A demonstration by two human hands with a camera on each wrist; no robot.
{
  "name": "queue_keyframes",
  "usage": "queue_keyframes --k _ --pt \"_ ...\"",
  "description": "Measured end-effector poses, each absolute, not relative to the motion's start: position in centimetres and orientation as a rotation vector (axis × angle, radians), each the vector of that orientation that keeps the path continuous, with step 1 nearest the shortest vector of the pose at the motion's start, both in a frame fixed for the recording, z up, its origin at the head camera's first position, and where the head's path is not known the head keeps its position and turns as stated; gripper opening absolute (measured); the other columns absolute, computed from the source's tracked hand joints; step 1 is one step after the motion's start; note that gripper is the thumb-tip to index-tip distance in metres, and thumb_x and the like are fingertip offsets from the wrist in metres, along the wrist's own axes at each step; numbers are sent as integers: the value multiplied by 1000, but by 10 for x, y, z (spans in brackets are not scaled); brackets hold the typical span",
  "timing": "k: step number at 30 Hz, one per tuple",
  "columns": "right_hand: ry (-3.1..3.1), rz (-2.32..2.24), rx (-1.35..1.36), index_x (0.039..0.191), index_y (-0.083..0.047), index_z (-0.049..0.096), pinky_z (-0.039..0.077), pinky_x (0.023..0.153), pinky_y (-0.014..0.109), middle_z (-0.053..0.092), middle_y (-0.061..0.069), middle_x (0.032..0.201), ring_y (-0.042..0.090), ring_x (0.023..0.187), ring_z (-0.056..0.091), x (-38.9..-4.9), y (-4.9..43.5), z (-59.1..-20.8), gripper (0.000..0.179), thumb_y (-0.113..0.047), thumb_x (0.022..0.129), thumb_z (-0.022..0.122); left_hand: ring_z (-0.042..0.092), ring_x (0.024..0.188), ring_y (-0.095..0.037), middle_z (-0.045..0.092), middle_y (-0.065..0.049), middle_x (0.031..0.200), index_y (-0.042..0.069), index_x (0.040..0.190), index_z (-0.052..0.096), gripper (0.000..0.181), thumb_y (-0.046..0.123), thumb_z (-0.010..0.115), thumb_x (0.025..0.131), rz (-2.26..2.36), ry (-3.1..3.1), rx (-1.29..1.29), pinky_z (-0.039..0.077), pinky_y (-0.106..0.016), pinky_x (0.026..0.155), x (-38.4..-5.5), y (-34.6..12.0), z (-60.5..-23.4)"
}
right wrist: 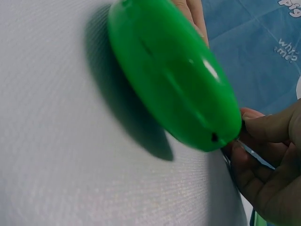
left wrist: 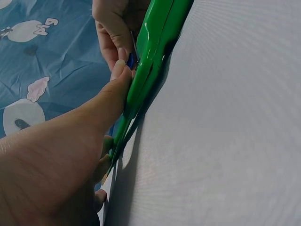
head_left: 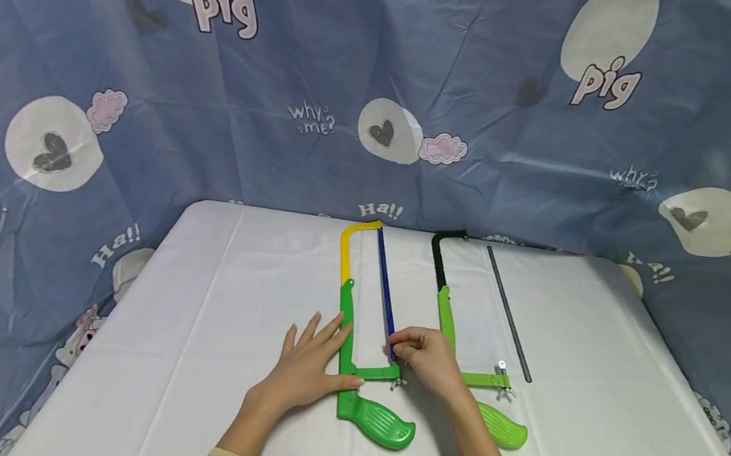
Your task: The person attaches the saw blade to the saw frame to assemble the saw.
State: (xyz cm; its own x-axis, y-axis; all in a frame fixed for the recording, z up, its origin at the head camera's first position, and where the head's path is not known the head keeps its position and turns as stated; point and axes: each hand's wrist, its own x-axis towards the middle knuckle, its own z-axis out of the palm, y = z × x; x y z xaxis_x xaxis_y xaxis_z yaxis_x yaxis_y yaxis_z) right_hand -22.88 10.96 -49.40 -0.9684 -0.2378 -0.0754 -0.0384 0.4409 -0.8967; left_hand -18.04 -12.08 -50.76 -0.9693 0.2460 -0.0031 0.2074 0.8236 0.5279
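A hacksaw with a green frame (head_left: 347, 339), yellow front bow (head_left: 345, 253) and green handle (head_left: 384, 424) lies on the white-covered table. My left hand (head_left: 300, 367) rests on it with fingers spread, fingertips and thumb touching the frame. Along its open side runs a blue saw blade (head_left: 385, 280), whose far end is at the yellow tip. My right hand (head_left: 432, 360) pinches the blade's near end, just above the frame's lower arm (head_left: 378, 373) and its wing nut (head_left: 398, 383). The fingers hide how that end meets the arm. In the right wrist view, the handle (right wrist: 178, 75) partly blocks the pinch.
A second hacksaw frame (head_left: 448, 320), black and light green, lies to the right, its handle (head_left: 502, 427) partly behind my right forearm. Beyond it lies a loose grey blade (head_left: 509, 313). A blue printed cloth (head_left: 317, 170) hangs behind the table (head_left: 239, 279).
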Motion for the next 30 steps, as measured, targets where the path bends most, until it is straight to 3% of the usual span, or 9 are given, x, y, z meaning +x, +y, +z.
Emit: queue_keyframes --k 30 --pt "2503 -1590 -201 98 -6 77 50 59 24 76 8 88 13 70 64 -226 105 -499 14 0 89 69 5 156 -36 22 -1 167 22 157 31 95 71 64 82 830 2936 369 1 -67 120 -181 -121 -509"
